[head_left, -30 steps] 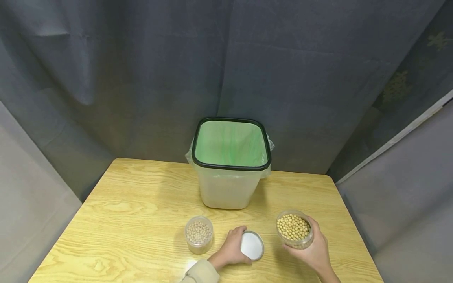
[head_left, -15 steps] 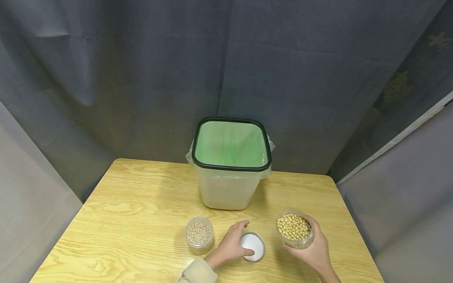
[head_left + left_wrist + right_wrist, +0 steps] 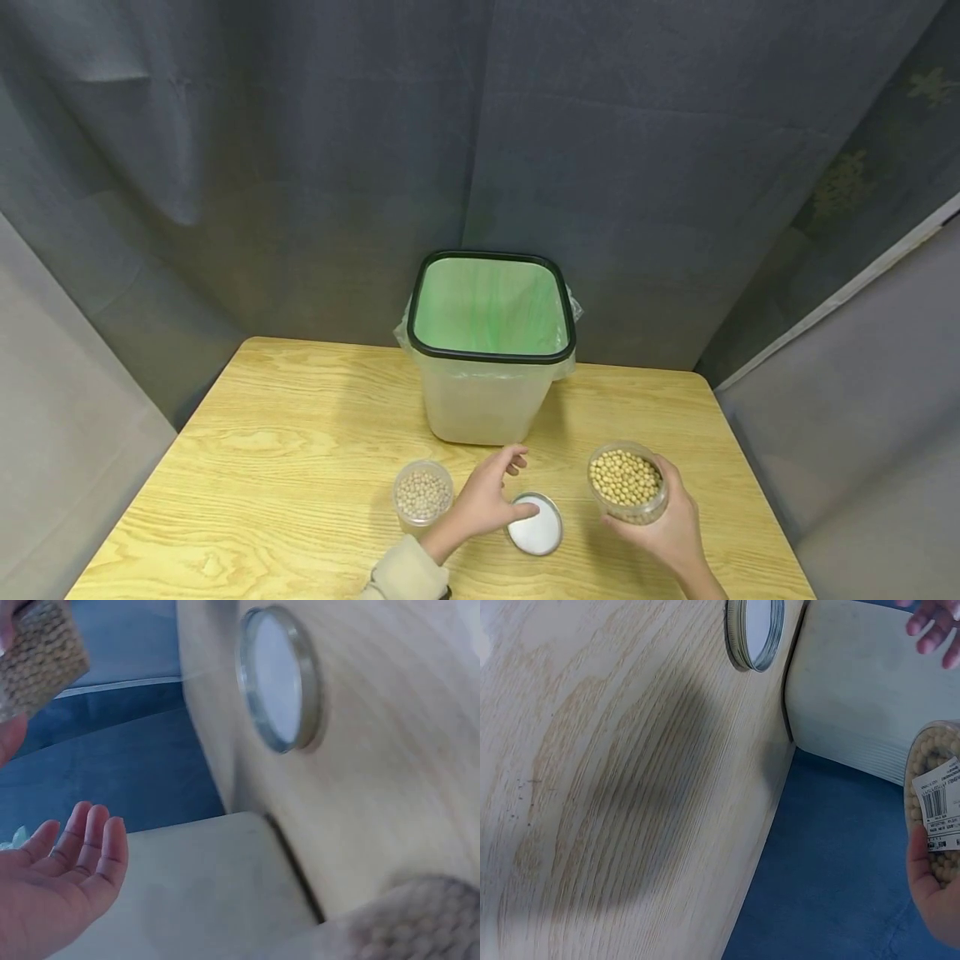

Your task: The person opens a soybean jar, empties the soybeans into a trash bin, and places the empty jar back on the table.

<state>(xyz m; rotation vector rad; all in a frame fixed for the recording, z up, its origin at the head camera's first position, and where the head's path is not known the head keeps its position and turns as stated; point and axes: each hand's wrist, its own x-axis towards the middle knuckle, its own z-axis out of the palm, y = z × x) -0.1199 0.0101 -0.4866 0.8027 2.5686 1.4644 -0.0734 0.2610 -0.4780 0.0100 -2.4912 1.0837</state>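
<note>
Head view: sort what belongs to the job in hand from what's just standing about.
Seemingly in the job:
jar of yellow beans, held in the right grip
lid, nearest the left grip

Apparently just standing about:
second jar, not held
lined bin, behind the lid

A wooden table [image 3: 247, 483] with yellowish grain and rounded far corners carries three items. A pale bin [image 3: 480, 408] with a black rim stands upright near the middle of the far edge. Closer to the near edge, a clear jar [image 3: 411, 525] filled with pale beans [image 3: 423, 493] stands upright, while a round lid [image 3: 537, 533] lies flat, white face up, between the jar and the right edge.
</note>
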